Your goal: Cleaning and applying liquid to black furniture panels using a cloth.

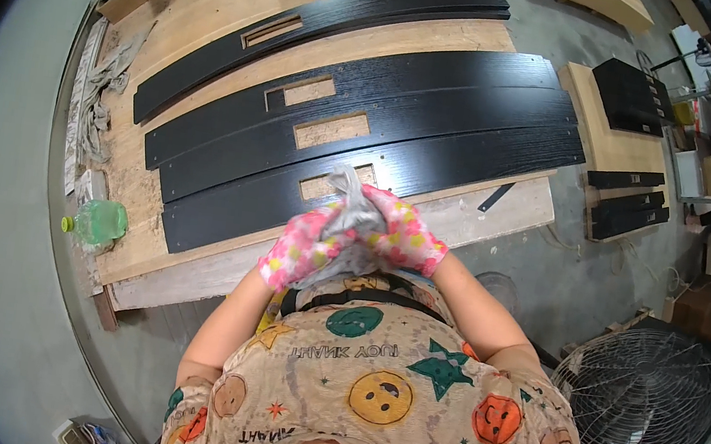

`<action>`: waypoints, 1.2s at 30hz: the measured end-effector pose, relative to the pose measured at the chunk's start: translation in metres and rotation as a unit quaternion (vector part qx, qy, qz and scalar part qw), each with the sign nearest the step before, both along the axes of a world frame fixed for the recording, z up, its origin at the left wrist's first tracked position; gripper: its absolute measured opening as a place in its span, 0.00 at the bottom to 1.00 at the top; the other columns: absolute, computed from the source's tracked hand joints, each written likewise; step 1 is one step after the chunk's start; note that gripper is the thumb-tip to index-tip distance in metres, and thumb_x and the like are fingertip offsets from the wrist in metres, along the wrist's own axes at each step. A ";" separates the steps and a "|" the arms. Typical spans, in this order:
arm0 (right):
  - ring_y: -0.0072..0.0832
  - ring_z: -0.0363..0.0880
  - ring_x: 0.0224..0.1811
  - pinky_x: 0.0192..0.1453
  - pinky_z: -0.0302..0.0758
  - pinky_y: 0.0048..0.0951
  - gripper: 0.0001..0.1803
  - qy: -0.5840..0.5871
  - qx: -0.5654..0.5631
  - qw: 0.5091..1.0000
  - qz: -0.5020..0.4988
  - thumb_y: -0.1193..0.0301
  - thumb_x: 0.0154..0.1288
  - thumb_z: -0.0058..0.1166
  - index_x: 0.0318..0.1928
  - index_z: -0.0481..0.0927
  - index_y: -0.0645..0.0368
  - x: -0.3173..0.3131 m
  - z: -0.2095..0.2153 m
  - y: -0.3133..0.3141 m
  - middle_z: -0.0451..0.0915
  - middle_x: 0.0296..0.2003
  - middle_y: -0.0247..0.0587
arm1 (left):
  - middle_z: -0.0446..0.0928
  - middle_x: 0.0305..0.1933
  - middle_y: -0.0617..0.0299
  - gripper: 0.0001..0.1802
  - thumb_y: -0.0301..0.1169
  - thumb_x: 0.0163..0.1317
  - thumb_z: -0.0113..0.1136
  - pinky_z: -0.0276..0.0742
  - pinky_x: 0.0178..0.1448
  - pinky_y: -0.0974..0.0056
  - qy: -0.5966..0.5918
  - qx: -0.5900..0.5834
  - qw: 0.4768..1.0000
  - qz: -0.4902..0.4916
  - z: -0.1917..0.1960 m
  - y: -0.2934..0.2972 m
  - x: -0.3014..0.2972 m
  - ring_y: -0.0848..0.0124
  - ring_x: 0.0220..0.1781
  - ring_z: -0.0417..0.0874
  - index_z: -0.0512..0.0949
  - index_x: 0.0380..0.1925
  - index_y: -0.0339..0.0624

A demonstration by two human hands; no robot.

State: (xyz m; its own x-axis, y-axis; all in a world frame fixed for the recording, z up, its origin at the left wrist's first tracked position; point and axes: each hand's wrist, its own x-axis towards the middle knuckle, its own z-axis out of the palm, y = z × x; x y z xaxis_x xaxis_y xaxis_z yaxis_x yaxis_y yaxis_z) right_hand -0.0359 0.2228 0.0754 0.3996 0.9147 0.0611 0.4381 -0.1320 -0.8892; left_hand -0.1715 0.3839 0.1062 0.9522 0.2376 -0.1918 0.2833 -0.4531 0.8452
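Over workbench (221, 16), gloved fingers (391, 227) around rag (353, 208)

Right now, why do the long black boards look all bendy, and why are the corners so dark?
In the head view, the fisheye lens curves the straight black boards and the workbench edges toward the rim; the corners go black where the lens circle ends; lighting is even, with soft sheen on the boards; the gloved left hand, right hand and grey rag look sharp.
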 end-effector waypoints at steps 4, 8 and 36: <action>0.47 0.69 0.61 0.65 0.67 0.40 0.33 -0.171 -0.036 0.984 0.024 0.70 0.53 0.63 0.60 0.69 0.60 0.012 -0.019 -0.032 0.73 0.55 0.54 | 0.70 0.62 0.49 0.31 0.49 0.53 0.65 0.63 0.66 0.53 -0.066 0.321 0.943 -0.059 -0.010 0.012 0.017 0.55 0.66 0.68 0.76 0.52 0.42; 0.47 0.68 0.61 0.66 0.64 0.42 0.27 -0.096 0.018 0.994 -0.050 0.65 0.55 0.61 0.56 0.75 0.59 0.012 -0.041 -0.053 0.75 0.52 0.52 | 0.52 0.73 0.50 0.35 0.50 0.53 0.64 0.43 0.74 0.44 -0.058 0.433 0.896 -0.078 -0.033 0.020 0.005 0.49 0.74 0.51 0.70 0.61 0.55; 0.26 0.79 0.32 0.39 0.76 0.28 0.18 -0.050 -0.234 0.693 -0.680 0.61 0.62 0.61 0.40 0.77 0.65 0.089 -0.085 -0.191 0.79 0.27 0.39 | 0.60 0.70 0.48 0.40 0.58 0.66 0.42 0.43 0.76 0.53 0.062 0.471 0.874 0.104 -0.077 0.154 0.135 0.56 0.74 0.55 0.61 0.66 0.38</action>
State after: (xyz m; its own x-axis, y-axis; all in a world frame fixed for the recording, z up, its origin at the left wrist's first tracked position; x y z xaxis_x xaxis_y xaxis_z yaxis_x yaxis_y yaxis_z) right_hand 0.0530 0.0315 -0.0096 0.9271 -0.3740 -0.0248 -0.3170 -0.7471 -0.5842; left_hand -0.0364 0.5379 0.0288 0.8550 0.5121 0.0826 0.5062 -0.8585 0.0826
